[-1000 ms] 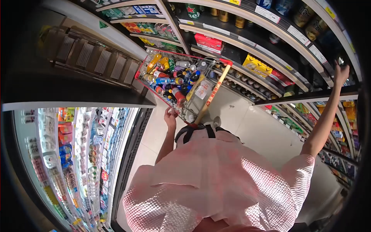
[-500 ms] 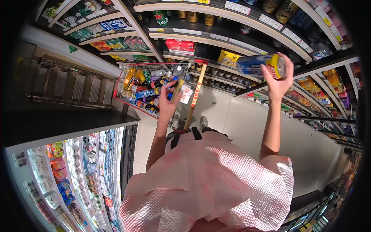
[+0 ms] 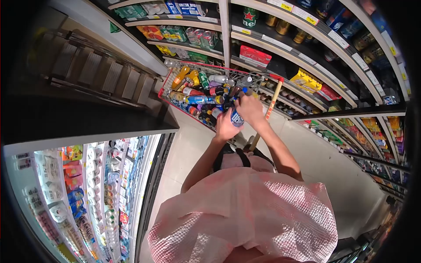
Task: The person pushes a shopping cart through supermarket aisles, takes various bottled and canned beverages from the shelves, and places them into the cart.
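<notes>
Low over the shopping cart (image 3: 164,90), close to its handle end, a blue can (image 3: 237,117) with white lettering sits between my two hands. My left hand (image 3: 228,127) is wrapped round its near side. Over its upper part lies my right hand (image 3: 251,107), fingers curled, hiding that end of the can. Just past my right fingers, a blue and yellow item (image 3: 249,92) is partly covered. Bottles and cans fill the cart, among them a blue bottle (image 3: 202,100), an orange bottle (image 3: 180,77) and a green can (image 3: 204,80).
Drink shelves (image 3: 280,41) run along the far side, holding a red carton (image 3: 255,57) and a yellow carton (image 3: 306,80). The cart's handle (image 3: 272,101) stands right of my hands. A lit refrigerated case (image 3: 98,188) is at left, with metal steps (image 3: 105,79) beyond it.
My right hand has come down and left from the shelf side with the can, meeting my left hand over the cart. The view has shifted, so cart and shelves sit further right.
</notes>
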Demonstrator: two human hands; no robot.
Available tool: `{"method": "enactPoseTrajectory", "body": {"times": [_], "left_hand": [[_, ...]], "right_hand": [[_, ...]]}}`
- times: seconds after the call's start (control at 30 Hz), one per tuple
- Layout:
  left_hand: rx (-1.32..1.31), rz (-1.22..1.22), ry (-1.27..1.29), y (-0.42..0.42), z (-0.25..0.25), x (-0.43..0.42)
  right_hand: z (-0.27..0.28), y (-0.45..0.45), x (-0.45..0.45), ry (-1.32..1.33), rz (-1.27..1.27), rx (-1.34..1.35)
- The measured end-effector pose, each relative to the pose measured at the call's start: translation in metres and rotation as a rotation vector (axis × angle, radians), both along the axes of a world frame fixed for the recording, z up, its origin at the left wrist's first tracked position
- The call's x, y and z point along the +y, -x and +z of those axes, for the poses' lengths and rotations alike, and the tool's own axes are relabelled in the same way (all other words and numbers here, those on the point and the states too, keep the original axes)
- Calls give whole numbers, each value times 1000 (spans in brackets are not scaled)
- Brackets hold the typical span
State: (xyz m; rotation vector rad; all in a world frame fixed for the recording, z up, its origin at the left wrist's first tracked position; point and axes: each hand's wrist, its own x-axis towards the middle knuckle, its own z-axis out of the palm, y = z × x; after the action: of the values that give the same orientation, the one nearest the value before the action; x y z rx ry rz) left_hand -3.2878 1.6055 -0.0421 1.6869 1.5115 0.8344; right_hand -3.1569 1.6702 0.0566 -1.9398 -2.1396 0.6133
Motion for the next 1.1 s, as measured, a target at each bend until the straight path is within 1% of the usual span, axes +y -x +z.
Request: {"method": "enactPoseTrajectory", "body": {"times": [0.03,0.07,0.13,0.2,0.23,0.27,0.3,0.33,0.37,0.4,0.47,0.5,0.53,0.6,0.63,0.67,0.7,0.73,0.77,0.8,0.83,0.87,0.9,0.93,0.97,1.0,1.03,1.07,1.1], "left_hand": [[52,70,18,8,-15,-5],[101,104,35,15,-18,-8],[69,166,-17,41,-57,-17],[106,186,-17,55,-64,-18],[125,194,-16,61,-66,-17],[168,165,-95,69,-67,-16],[211,136,-176,78,-67,-13],[257,106,-256,87,-68,-10],[322,57,-258,96,-82,-7],[317,30,-256,104,-84,-8],[304,-22,-264,114,-85,-2],[271,10,-239,111,-77,0],[227,-2,-224,110,-84,0],[146,-41,-182,111,-118,-6],[100,-61,-216,109,-134,-3],[147,-98,-136,109,-138,1],[195,-137,-56,107,-140,8],[244,-179,23,104,-141,14],[241,-223,20,104,-141,22],[282,-235,80,102,-146,27],[324,-248,132,99,-152,35],[368,-263,181,95,-160,42],[331,-260,143,94,-168,46],[338,-285,183,94,-159,51],[349,-312,221,95,-145,54],[363,-342,254,94,-135,57],[436,-276,246,92,-199,57],[442,-307,297,91,-214,57],[450,-340,527,84,-181,64]], "right_hand": [[-15,16,5,42,8,-50],[-29,30,10,82,18,-101],[-67,65,22,179,21,-171],[-94,79,44,410,8,-132],[-122,82,59,531,0,-93],[-155,83,71,651,-10,-53],[-200,72,79,723,47,161],[-219,68,84,896,68,167],[-243,64,83,1009,22,305],[-259,64,76,1122,-24,446],[-242,72,67,1202,-78,621],[-216,76,59,1106,-61,616],[-198,77,55,1035,4,577],[-160,75,42,942,88,684],[-165,71,37,922,124,641],[-174,64,36,901,157,599],[-173,60,37,797,237,513],[-172,53,34,604,446,253],[-183,58,25,552,444,-5],[-194,67,17,496,436,-263],[-203,73,11,452,377,-340],[-216,75,3,354,311,-358],[-231,75,-4,255,243,-379],[-239,76,-5,155,174,-401],[-188,79,1,401,242,-363],[-202,74,-7,300,233,-341],[-228,71,-25,194,219,-325],[-244,68,-39,84,201,-319],[-245,64,-44,94,224,-298]]}}
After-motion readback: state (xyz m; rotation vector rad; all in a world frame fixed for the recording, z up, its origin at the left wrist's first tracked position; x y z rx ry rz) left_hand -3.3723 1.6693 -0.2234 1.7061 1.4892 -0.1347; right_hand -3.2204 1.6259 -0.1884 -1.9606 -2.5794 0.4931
